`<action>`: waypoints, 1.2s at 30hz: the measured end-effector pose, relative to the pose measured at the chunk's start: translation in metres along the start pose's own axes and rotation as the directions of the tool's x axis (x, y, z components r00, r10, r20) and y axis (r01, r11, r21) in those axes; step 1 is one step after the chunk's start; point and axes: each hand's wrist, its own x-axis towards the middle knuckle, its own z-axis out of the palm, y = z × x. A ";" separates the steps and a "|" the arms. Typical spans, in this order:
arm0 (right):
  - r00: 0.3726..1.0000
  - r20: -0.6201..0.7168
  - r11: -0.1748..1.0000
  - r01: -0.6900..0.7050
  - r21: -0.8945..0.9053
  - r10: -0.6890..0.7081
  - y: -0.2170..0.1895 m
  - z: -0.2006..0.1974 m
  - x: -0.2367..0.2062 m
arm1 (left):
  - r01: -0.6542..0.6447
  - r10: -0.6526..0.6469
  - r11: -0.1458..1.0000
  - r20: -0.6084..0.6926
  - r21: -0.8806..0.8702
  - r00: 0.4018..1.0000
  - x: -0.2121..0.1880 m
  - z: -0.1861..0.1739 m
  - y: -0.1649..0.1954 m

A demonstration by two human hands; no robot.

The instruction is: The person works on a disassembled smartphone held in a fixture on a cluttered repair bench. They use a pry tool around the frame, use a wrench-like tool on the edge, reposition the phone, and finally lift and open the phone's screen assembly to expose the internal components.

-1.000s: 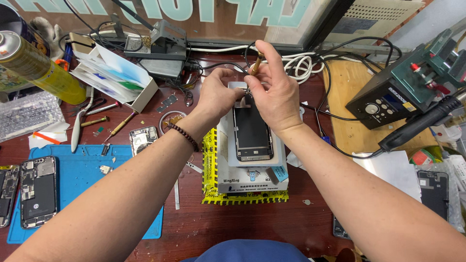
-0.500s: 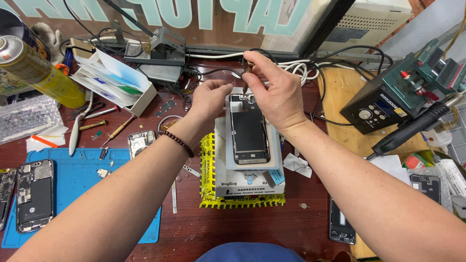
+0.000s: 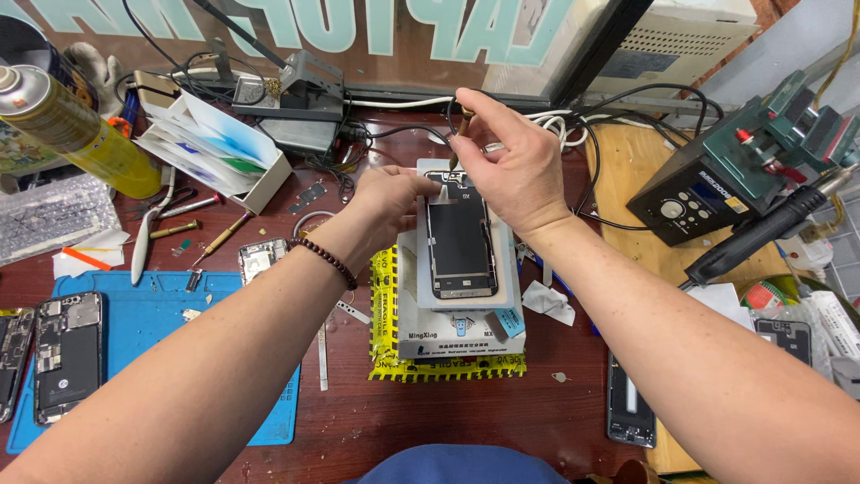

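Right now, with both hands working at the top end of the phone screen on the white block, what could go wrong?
1. The right hand pinches a thin tool at the top edge of the phone screen; a slip might scratch or crack it.
2. The left hand presses only one corner, so the screen could shift on the white block.
3. The cables lie close behind the right hand and could snag.

Bare wood is lying open just below the left hand [image 3: 390, 202], between the blue mat [image 3: 148, 314] and the white fixture [image 3: 461, 269]. Tangled cables [image 3: 573, 125] are crowding the space beyond the right hand [image 3: 511, 166]; the soldering station [image 3: 694, 197] is blocking its right side.
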 end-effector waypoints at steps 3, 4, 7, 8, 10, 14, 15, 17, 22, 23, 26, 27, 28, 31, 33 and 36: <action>0.999 -0.003 0.999 0.032 -0.017 -0.032 -0.001 -0.003 0.001 | -0.004 0.003 1.000 0.025 0.017 1.000 0.001 0.001 0.000; 1.000 0.003 1.000 0.004 -0.026 -0.004 -0.001 -0.004 0.001 | 0.007 -0.007 1.000 0.029 0.006 1.000 0.001 0.001 0.000; 1.000 0.012 0.999 -0.018 -0.050 0.019 -0.003 -0.007 0.003 | 0.026 -0.025 0.999 0.039 -0.021 0.999 0.002 0.001 -0.001; 1.000 0.008 0.998 0.014 -0.055 -0.013 -0.003 -0.008 0.003 | 0.024 -0.023 0.999 0.040 -0.024 0.999 0.003 0.001 -0.001; 0.999 0.010 0.998 0.046 -0.049 -0.045 -0.004 -0.008 0.003 | 0.022 -0.020 0.999 0.046 -0.031 0.999 0.003 0.001 -0.002; 0.999 0.034 0.998 0.020 -0.062 -0.018 -0.005 -0.005 0.002 | 0.023 -0.021 0.999 0.049 -0.039 0.999 0.000 0.001 -0.001; 0.999 0.041 0.997 0.009 -0.081 -0.006 -0.005 -0.004 0.002 | 0.024 -0.022 0.999 0.046 -0.041 0.999 0.000 0.001 -0.001; 0.996 0.088 1.000 -0.009 0.024 0.007 -0.004 -0.003 0.001 | 0.022 -0.020 0.999 0.037 -0.032 0.999 -0.002 0.002 -0.001; 0.990 0.139 0.997 0.020 0.081 -0.032 -0.003 -0.002 -0.001 | 0.012 -0.011 1.000 0.036 -0.026 0.999 -0.005 0.000 -0.001; 0.988 0.150 0.995 0.025 0.094 -0.039 -0.003 -0.002 0.000 | 0.011 -0.011 1.000 0.033 -0.021 0.999 -0.005 0.000 -0.002; 0.986 0.159 0.996 0.044 0.082 -0.057 -0.003 -0.001 0.000 | 0.009 -0.009 1.000 0.030 -0.023 0.999 -0.003 0.000 -0.003; 0.985 0.158 0.996 0.052 0.069 -0.063 -0.003 -0.001 0.001 | 0.008 -0.008 1.000 0.029 -0.027 1.000 -0.003 0.000 -0.003; 0.987 0.154 0.998 0.043 0.047 -0.050 -0.004 -0.001 0.001 | 0.006 -0.005 1.000 0.028 -0.027 1.000 -0.002 0.000 -0.003; 0.990 0.138 0.999 0.021 -0.025 -0.018 -0.005 -0.003 0.002 | 0.004 -0.003 1.000 0.027 -0.027 1.000 -0.002 0.000 -0.004; 0.993 0.117 0.997 0.023 -0.076 -0.014 -0.005 -0.005 0.003 | 0.004 -0.003 1.000 0.023 -0.026 1.000 -0.002 0.000 -0.004; 0.988 0.105 0.979 0.127 -0.161 -0.111 -0.005 -0.007 0.004 | 0.004 -0.004 1.000 0.026 -0.027 1.000 -0.002 0.000 -0.004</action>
